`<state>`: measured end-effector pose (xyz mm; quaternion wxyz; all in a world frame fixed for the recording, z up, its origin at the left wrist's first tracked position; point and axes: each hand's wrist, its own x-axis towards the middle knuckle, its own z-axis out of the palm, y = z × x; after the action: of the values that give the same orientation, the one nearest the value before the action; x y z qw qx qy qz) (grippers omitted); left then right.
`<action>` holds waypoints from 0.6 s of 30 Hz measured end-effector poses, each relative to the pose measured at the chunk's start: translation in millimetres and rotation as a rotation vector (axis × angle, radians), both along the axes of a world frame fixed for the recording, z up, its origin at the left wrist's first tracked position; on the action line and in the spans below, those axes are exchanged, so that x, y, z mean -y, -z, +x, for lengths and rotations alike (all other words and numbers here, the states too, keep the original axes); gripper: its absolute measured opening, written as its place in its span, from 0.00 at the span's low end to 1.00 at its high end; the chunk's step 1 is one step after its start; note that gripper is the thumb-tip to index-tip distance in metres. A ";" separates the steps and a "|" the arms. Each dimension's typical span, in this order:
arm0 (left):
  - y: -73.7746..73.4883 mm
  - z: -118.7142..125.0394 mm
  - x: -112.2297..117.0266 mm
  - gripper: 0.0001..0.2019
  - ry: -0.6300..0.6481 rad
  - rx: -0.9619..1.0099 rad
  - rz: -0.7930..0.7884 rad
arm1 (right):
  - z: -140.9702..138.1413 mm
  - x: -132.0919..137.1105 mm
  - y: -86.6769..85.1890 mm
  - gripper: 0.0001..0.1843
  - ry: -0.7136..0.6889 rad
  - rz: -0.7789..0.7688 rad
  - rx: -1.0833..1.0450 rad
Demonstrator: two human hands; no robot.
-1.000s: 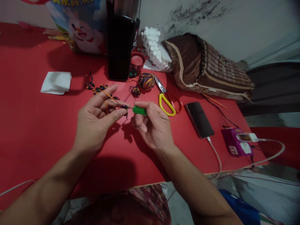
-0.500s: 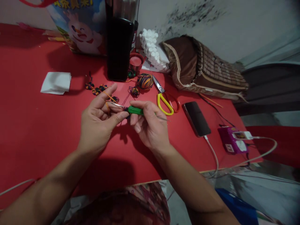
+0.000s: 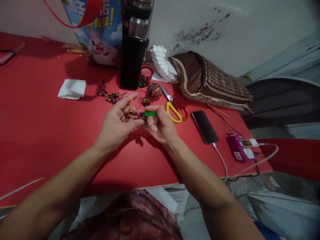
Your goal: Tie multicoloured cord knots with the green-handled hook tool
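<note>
My right hand [image 3: 161, 125] grips a crochet hook with a green handle [image 3: 150, 113], its metal tip pointing left. My left hand [image 3: 117, 121] pinches a small dark multicoloured yarn piece at the hook's tip, with an orange strand looped over the forefinger. Both hands meet above the red table [image 3: 45, 133]. A multicoloured yarn ball [image 3: 154, 90] lies just behind them, and a smaller yarn knot [image 3: 145, 101] is close to my fingers.
Yellow and orange scissors [image 3: 175, 111] lie right of my hands, then a black phone [image 3: 205, 122] on a cable and a purple power strip [image 3: 241, 151]. Behind stand a black flask [image 3: 132, 56], a printed bag [image 3: 100, 36], white foam [image 3: 162, 63], a brown cushion [image 3: 210, 81]. White tissue [image 3: 72, 89] lies left, beside small yarn pieces [image 3: 110, 96].
The view has pulled back and tilted up, so my hands look smaller and farther. The hook has slid further into the yarn piece and both hands have drawn closer together.
</note>
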<state>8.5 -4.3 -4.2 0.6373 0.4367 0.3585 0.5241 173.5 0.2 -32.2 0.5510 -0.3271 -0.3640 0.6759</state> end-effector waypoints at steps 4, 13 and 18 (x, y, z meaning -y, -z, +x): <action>1.6 -2.5 -2.7 0.39 -0.007 -0.015 -0.006 | -3.1 -1.1 0.5 0.20 0.008 -0.048 -0.055; -4.9 -7.1 -1.9 0.37 0.019 -0.069 -0.045 | -0.8 5.7 4.7 0.18 -0.077 0.050 -0.128; -0.1 -8.2 -2.0 0.37 0.093 0.003 -0.037 | -0.6 9.1 0.6 0.15 -0.082 0.012 -0.204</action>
<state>0.4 -2.3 -4.2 0.6694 0.4402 0.3466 0.4877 172.9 -8.9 -32.8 0.5592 -0.2383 -0.3231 0.7254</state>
